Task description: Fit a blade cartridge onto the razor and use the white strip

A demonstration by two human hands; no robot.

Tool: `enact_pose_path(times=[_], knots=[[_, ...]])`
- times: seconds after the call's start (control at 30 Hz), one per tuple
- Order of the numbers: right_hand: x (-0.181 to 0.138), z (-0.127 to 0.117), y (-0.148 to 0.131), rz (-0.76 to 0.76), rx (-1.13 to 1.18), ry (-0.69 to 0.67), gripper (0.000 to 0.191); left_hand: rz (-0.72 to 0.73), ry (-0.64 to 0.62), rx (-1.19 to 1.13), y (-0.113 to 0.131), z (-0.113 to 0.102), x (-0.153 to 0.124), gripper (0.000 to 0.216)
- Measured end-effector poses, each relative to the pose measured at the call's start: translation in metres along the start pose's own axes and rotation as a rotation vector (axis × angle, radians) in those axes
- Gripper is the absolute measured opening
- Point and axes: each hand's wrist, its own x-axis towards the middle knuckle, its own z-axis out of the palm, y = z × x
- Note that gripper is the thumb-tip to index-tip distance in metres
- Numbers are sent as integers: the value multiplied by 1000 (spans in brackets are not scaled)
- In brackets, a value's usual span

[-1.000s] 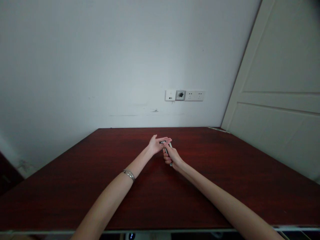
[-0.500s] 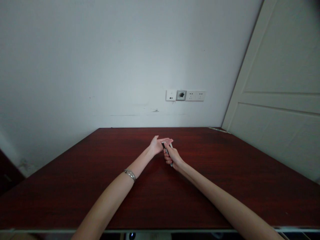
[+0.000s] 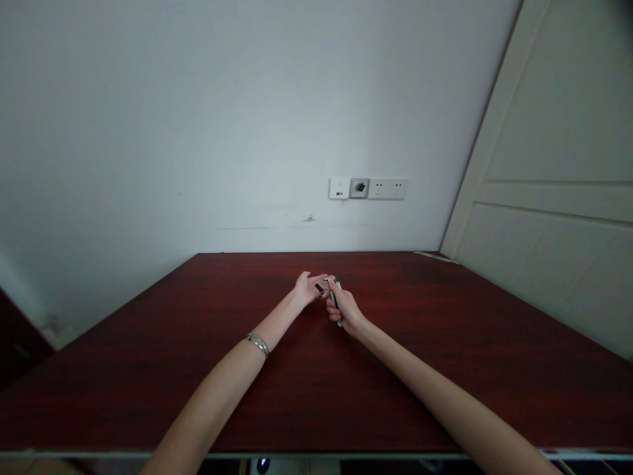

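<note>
"Palm up, is it, that left hand point(image 3: 305, 289)?"

"Yes, laid flat and spread, thumb away from the fingers, which reach across toward the right hand point(image 3: 347, 309). A small dark piece point(image 3: 319, 287) shows against it, by the fingers. Whether that's separate or joined to what the other hand has, I can't tell."

"And the right one?"

"Curled round a slim dark-and-pale object point(image 3: 333, 299), thumb along it. One end pokes out below its fingers. Too small to say what it is."

"What's around them?"

"A silvery bracelet point(image 3: 258, 343), behind the left hand on the forearm point(image 3: 220, 386). The dark red surface point(image 3: 316, 396) stretches below both hands. Beyond them, well apart, a row of sockets point(image 3: 368, 189) on the wall point(image 3: 247, 119); off to the right hand's right, a pale panelled door point(image 3: 558, 152)."
</note>
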Motion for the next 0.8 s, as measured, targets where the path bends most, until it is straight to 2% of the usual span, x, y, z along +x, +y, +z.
enact_pose_path(times=[0.13,0.37,0.63,0.8], knots=[[-1,-2,-6,-21,35,-11,44,137,89,-38,15,-17,7,54],[1,-8,-9,-17,52,0,44,265,240,110,36,-46,8,54],[3,-11,-6,-14,33,-4,44,350,244,316,40,-52,7,56],[5,-13,-4,-15,11,-2,44,367,195,415,39,-54,6,54]])
